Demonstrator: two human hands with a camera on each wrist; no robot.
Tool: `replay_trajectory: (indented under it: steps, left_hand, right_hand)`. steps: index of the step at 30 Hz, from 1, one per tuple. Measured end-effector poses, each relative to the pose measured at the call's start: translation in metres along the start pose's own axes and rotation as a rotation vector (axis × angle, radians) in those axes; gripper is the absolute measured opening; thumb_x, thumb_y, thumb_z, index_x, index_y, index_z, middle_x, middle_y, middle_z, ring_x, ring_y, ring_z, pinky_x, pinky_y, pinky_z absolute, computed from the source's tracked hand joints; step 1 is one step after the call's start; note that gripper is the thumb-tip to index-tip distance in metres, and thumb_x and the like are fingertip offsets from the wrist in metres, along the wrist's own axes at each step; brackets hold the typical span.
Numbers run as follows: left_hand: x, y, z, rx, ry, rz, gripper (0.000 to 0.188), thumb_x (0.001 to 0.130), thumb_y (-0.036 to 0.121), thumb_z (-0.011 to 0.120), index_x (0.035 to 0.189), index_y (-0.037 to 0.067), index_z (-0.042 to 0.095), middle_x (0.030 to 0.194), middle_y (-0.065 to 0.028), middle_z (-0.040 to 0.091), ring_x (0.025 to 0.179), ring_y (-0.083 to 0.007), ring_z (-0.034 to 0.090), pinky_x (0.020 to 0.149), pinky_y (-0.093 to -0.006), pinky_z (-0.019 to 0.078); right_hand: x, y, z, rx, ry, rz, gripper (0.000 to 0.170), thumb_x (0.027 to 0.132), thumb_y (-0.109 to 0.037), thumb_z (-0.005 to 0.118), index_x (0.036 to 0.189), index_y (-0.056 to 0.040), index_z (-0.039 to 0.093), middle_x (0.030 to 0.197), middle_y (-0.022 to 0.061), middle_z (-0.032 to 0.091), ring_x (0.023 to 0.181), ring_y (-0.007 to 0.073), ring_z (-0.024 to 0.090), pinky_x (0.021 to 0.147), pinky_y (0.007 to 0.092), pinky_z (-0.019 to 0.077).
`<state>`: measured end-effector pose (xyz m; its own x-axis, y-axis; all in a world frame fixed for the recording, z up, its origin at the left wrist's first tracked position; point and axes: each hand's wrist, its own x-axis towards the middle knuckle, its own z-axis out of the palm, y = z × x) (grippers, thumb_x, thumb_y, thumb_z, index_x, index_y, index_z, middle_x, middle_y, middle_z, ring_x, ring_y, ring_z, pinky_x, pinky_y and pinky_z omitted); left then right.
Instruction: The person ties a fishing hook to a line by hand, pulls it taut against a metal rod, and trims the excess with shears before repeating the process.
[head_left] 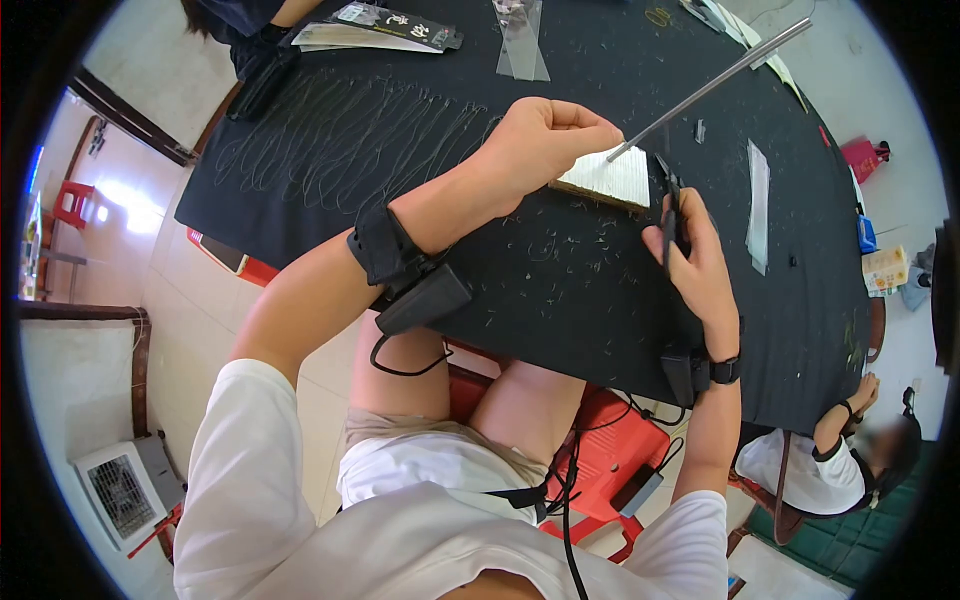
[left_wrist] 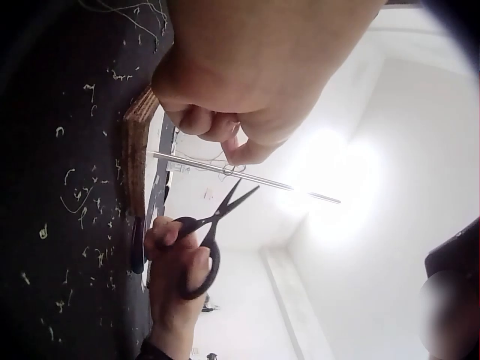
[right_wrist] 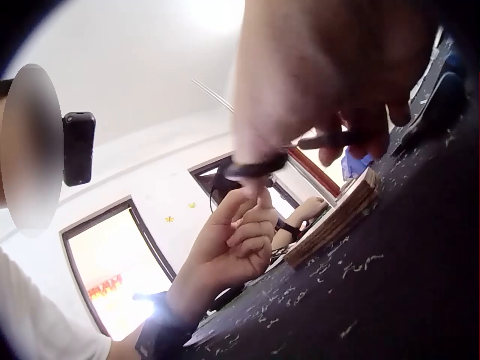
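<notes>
My left hand [head_left: 540,148] pinches a thin thread [left_wrist: 230,171] between thumb and forefinger, close beside a slim metal rod [head_left: 715,84]. The rod stands tilted out of a small wooden block [head_left: 618,182] with a white ridged top and layered brown sides. In the left wrist view the thread loops about the rod. My right hand [head_left: 700,262] holds black-handled scissors [left_wrist: 217,217], fingers through the handle loops. Their blades are spread, tips pointing at the rod just below the thread. In the right wrist view my right hand partly hides the scissors.
Long looped threads [head_left: 330,135] lie across the black cloth [head_left: 560,320] at the left. Pale clippings are scattered before the block. A white strip [head_left: 758,210] lies right, a clear plastic sleeve [head_left: 522,50] and a printed packet [head_left: 395,28] farther back. Another person [head_left: 810,475] sits at the right.
</notes>
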<state>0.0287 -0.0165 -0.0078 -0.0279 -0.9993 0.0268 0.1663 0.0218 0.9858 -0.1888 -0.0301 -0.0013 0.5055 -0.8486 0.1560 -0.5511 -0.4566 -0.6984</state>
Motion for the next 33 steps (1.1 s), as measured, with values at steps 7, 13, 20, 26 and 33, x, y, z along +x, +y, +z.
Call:
replay_trajectory:
  steps: [7,13,20,26,33]
  left_hand:
    - [-0.0006,0.002,0.0002,-0.095,0.058,-0.065,0.025,0.08,0.019,0.063,0.093,-0.002,0.061,0.057,0.0051,0.045,0.045,-0.0003,0.029,0.04,-0.0172,0.0193]
    - [-0.0003,0.0012,-0.0006,-0.141,0.048,-0.065,0.025,0.08,0.02,0.063,0.092,-0.002,0.061,0.055,0.006,0.042,0.044,-0.0002,0.028,0.039,-0.0175,0.0185]
    - [-0.0008,0.0021,0.0,-0.126,0.072,-0.07,0.025,0.08,0.02,0.063,0.091,-0.002,0.061,0.055,0.0056,0.042,0.043,-0.0002,0.029,0.039,-0.0175,0.0181]
    - [-0.0005,0.0016,-0.0009,-0.107,0.073,-0.081,0.026,0.08,0.02,0.063,0.092,-0.003,0.061,0.055,0.0052,0.043,0.043,-0.0002,0.029,0.039,-0.017,0.0184]
    - [-0.0002,0.0024,0.0002,-0.083,0.071,-0.078,0.027,0.081,0.02,0.062,0.094,-0.003,0.06,0.056,0.0042,0.044,0.043,-0.0004,0.029,0.039,-0.0169,0.0182]
  right_hand:
    - [0.0024,-0.0099,-0.0035,-0.23,0.041,-0.152,0.023,0.069,-0.014,0.062,0.071,-0.0014,0.043,0.071,0.0097,0.039,0.066,0.0235,0.042,0.062,0.0316,0.0357]
    - [0.0036,-0.0061,-0.0026,-0.347,0.063,-0.148,0.023,0.068,-0.015,0.064,0.071,-0.0013,0.045,0.073,0.0102,0.042,0.069,0.0254,0.045,0.063,0.0323,0.0368]
    - [0.003,-0.0084,-0.0024,-0.372,0.1,-0.148,0.022,0.068,-0.013,0.064,0.071,-0.0014,0.046,0.074,0.0092,0.043,0.067,0.0241,0.045,0.061,0.0314,0.0371]
    - [0.0035,-0.0089,-0.0028,-0.347,0.091,-0.154,0.021,0.068,-0.012,0.064,0.071,-0.0014,0.046,0.073,0.009,0.043,0.066,0.0238,0.046,0.06,0.0312,0.0372]
    - [0.0036,-0.0076,-0.003,-0.379,0.08,-0.141,0.021,0.069,-0.012,0.064,0.072,-0.0009,0.046,0.073,0.0098,0.042,0.067,0.0247,0.046,0.06,0.0315,0.0372]
